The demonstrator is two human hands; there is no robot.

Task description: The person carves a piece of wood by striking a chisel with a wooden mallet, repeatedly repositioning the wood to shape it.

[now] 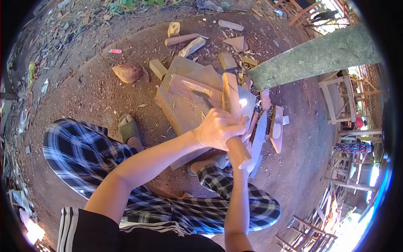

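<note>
My left hand (220, 129) is closed around a wooden piece (231, 94), whose upper part leans over the work block (180, 105). Just below and to the right, my right hand (247, 145) sits partly hidden behind my left hand and a thick wooden handle (238, 154); what its fingers grip is hard to make out. A notched wooden piece (196, 89) lies on the block beyond my hands. Shavings are scattered over the block's top.
A mossy post (315, 56) rises at the right. Beyond the block lie a carved wooden lump (127, 73) and several offcuts. Long wooden pieces (277, 128) lie to its right. Chair frames (338, 98) stand at the far right. My sandalled foot (128, 128) is left of the block.
</note>
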